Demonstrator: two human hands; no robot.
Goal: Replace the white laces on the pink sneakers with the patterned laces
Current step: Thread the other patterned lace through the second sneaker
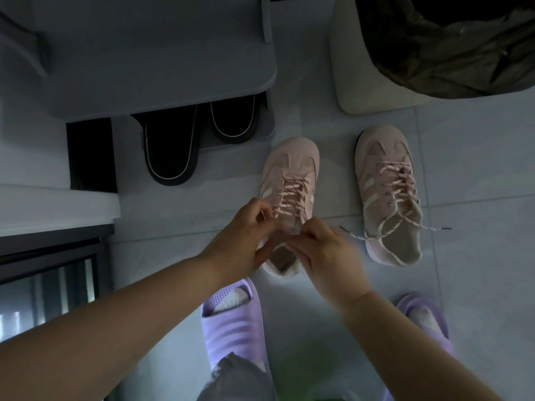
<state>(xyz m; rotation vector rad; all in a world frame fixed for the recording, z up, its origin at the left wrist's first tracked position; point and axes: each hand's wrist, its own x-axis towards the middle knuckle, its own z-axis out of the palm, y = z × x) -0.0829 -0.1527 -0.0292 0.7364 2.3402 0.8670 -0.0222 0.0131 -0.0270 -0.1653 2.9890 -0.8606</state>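
1. Here, seen from above, two pink sneakers stand side by side on a pale tiled floor (477, 169), toes pointing away from the viewer.
2. The left sneaker (292, 151) is threaded with a pink patterned lace (291, 195); both hands meet over its tongue.
3. The left hand (246, 235) has curled fingers pinching one end of that lace beside the top eyelets.
4. The right hand (327, 256), slightly blurred, curls its fingers round the other end.
5. The right sneaker (379, 149) stands apart from the hands; its matching lace (396, 183) trails loose ends across the opening and onto the floor.
6. Purple slides (231, 322) on socked feet lie nearest the viewer.
7. Black slippers (170, 149) sit under a shelf (159, 68) at upper left; a bin (356, 68) lined with a dark bag stands at upper right.
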